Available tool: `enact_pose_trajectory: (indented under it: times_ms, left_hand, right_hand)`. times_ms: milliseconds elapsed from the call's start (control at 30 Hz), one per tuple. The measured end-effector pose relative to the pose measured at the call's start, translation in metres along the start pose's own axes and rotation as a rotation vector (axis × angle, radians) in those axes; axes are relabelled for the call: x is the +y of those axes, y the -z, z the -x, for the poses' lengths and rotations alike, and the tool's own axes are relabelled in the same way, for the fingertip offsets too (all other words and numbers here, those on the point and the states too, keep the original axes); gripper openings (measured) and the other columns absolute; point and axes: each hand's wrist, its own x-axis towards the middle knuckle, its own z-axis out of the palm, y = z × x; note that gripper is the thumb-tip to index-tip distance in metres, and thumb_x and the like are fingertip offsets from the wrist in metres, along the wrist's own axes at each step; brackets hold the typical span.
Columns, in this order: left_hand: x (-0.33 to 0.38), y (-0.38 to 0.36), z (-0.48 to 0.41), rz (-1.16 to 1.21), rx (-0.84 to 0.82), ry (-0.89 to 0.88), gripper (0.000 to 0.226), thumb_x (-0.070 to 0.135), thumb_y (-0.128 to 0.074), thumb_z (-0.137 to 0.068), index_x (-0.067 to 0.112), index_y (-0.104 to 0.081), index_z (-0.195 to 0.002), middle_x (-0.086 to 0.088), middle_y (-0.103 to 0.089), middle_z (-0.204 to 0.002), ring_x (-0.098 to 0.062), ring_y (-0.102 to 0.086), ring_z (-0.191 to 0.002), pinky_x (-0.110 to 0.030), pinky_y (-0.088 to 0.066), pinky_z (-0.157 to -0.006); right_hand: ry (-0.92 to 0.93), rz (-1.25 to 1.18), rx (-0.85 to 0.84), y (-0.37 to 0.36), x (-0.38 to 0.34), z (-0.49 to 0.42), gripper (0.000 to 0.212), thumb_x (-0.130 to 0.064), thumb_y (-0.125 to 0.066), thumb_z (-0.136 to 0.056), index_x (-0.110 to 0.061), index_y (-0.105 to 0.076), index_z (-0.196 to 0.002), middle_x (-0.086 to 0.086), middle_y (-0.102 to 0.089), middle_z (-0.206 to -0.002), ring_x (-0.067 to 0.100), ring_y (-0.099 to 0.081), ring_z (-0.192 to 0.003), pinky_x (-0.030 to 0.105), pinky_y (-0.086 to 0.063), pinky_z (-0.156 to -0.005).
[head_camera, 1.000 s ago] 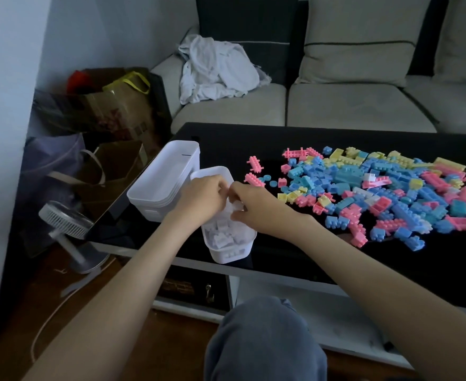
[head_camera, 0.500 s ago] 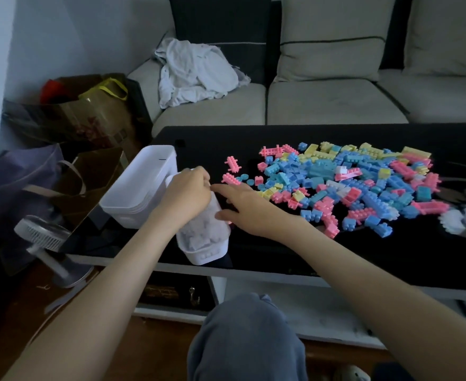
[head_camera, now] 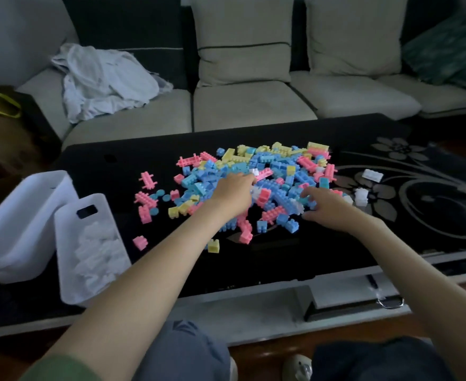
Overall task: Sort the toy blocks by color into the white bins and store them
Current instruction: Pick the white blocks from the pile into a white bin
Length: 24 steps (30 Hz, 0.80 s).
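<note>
sitting left of the block pile (head_camera: pixel 276 171): two white bins (head_camera: pixel 72 291); sofa (head_camera: pixel 251 105) behind

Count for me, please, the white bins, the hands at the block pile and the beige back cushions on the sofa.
White bins: 2, the smaller bin and the larger bin
Hands: 2, the left hand and the right hand
Beige back cushions: 2, the left cushion and the right cushion
Total: 6
</note>
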Motion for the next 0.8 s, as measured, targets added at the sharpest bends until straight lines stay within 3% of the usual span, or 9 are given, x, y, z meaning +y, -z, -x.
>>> enact_pose_trajectory:
  times_ms: [67,167,400,467,567,667,733,800]
  left_hand:
    - [0.001,-0.01,-0.013,-0.087,-0.105,0.014,0.031,0.007,-0.043,-0.093,0.017,-0.049,-0.123,-0.007,-0.051,-0.125,-0.028,-0.043,-0.12,-0.043,-0.038,-0.096]
    - [-0.003,-0.019,-0.022,-0.09,-0.175,0.044,0.016,0.014,-0.047,-0.091,0.02,-0.049,-0.106,-0.004,-0.045,-0.112,-0.028,-0.041,-0.115,-0.048,-0.028,-0.104]
    - [-0.011,-0.019,-0.027,-0.124,-0.214,0.053,0.02,0.037,-0.056,-0.087,0.022,-0.053,-0.099,-0.008,-0.042,-0.111,-0.029,-0.038,-0.119,-0.045,-0.026,-0.101]
    - [-0.013,-0.018,-0.026,-0.115,-0.216,0.054,0.015,0.034,-0.054,-0.086,0.024,-0.054,-0.097,-0.005,-0.037,-0.102,-0.028,-0.038,-0.118,-0.045,-0.026,-0.1]
    - [-0.014,-0.017,-0.024,-0.129,-0.196,0.042,0.009,0.033,-0.053,-0.085,0.027,-0.047,-0.082,-0.002,-0.036,-0.098,-0.027,-0.038,-0.116,-0.044,-0.026,-0.097]
    - [-0.014,-0.02,-0.025,-0.127,-0.141,0.019,0.017,0.038,-0.053,-0.086,0.027,-0.048,-0.097,0.0,-0.042,-0.102,-0.025,-0.041,-0.115,-0.042,-0.026,-0.094]
    - [-0.013,-0.024,-0.028,-0.091,-0.112,0.001,0.028,0.041,-0.053,-0.089,0.024,-0.05,-0.111,0.001,-0.05,-0.11,-0.024,-0.043,-0.115,-0.041,-0.026,-0.093]
    - [-0.012,-0.028,-0.028,-0.027,-0.092,-0.022,0.026,0.039,-0.051,-0.093,0.022,-0.051,-0.112,0.003,-0.057,-0.113,-0.022,-0.046,-0.112,-0.04,-0.026,-0.091]
  right_hand:
    - [0.093,-0.009,-0.067,-0.01,0.0,0.003,0.051,-0.023,-0.062,-0.089,-0.023,-0.039,-0.134,0.005,-0.041,-0.13,0.023,-0.045,-0.116,0.031,-0.038,-0.091]
    - [0.207,0.033,-0.009,-0.022,-0.001,0.003,0.048,-0.024,-0.061,-0.089,-0.024,-0.039,-0.131,0.003,-0.044,-0.131,0.024,-0.04,-0.121,0.038,-0.038,-0.097]
    - [0.204,-0.022,0.06,-0.023,0.005,-0.009,0.015,-0.016,-0.054,-0.091,-0.016,-0.04,-0.097,0.0,-0.047,-0.094,0.024,-0.049,-0.087,0.036,-0.04,-0.075]
    - [0.185,-0.036,0.072,-0.02,0.006,-0.011,0.016,-0.014,-0.049,-0.091,-0.017,-0.039,-0.104,-0.003,-0.043,-0.094,0.024,-0.049,-0.08,0.036,-0.039,-0.071]
    - [0.209,-0.065,0.046,-0.018,0.002,-0.014,0.038,-0.014,-0.043,-0.094,-0.02,-0.036,-0.131,-0.004,-0.037,-0.112,0.02,-0.051,-0.09,0.032,-0.041,-0.075]
    - [0.239,-0.006,-0.011,-0.024,-0.002,-0.018,0.042,-0.016,-0.047,-0.094,-0.023,-0.036,-0.134,0.001,-0.039,-0.117,0.021,-0.046,-0.102,0.033,-0.042,-0.087]
    - [0.242,0.027,-0.004,-0.027,-0.002,-0.021,0.033,-0.016,-0.053,-0.092,-0.023,-0.041,-0.121,0.002,-0.041,-0.112,0.022,-0.046,-0.101,0.034,-0.042,-0.089]
    - [0.239,0.02,0.03,-0.028,-0.003,-0.022,0.022,-0.014,-0.054,-0.091,-0.021,-0.041,-0.108,0.001,-0.043,-0.107,0.023,-0.049,-0.095,0.034,-0.044,-0.085]
